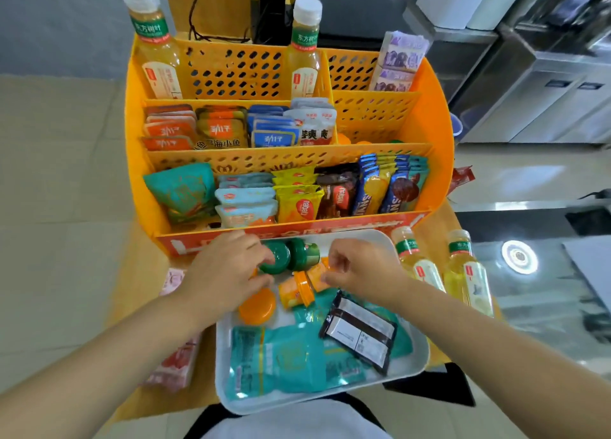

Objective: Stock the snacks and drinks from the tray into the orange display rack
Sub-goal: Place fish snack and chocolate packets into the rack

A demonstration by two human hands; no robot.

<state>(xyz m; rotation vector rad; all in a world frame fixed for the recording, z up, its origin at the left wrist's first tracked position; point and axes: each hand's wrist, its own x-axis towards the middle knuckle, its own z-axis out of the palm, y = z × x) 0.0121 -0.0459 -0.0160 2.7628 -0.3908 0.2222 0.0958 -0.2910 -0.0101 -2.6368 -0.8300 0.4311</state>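
Observation:
The orange display rack (429, 114) stands in front of me with snack packets in its front and middle rows and two tea bottles (305, 52) at the back. Below it lies the white tray (415, 349). My left hand (224, 270) curls its fingers round a green-lidded jar (277, 257) at the tray's far end; a second green jar (302, 253) lies beside it. My right hand (360, 268) pinches a small orange jar (317, 275). Another orange-lidded jar (296, 291), a loose orange jar (257, 307), teal packets (291, 359) and a dark bar (358, 334) lie in the tray.
Two tea bottles (418, 263) (469, 273) stand on the table right of the tray. Pink packets (178, 359) lie left of the tray. Purple packets (398, 61) fill the rack's back right bin. Steel counters and cabinets stand to the right.

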